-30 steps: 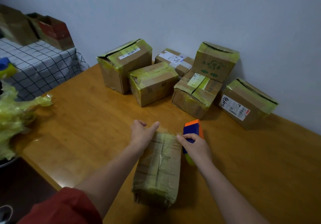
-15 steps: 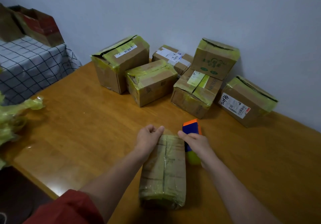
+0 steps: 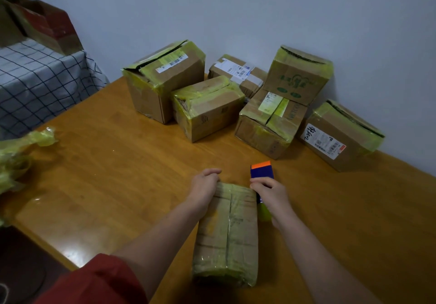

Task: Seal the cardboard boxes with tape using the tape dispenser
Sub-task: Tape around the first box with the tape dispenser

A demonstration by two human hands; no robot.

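Tabletop (image 3: 118, 174), lower centre: left hand (image 3: 204, 185) grips box (image 3: 228, 237) far end; right hand (image 3: 271, 192) clasps tape dispenser (image 3: 262, 172) alongside. Judged: sealing pass ending; next needs clean cut-off.

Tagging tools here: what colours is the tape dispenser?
Dark blue tape dispenser with an orange far end, clearest in the head view.

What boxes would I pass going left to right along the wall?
Big barcode-sticker box → torn-corner box → small white-label box → green-print box → handwritten-label box.
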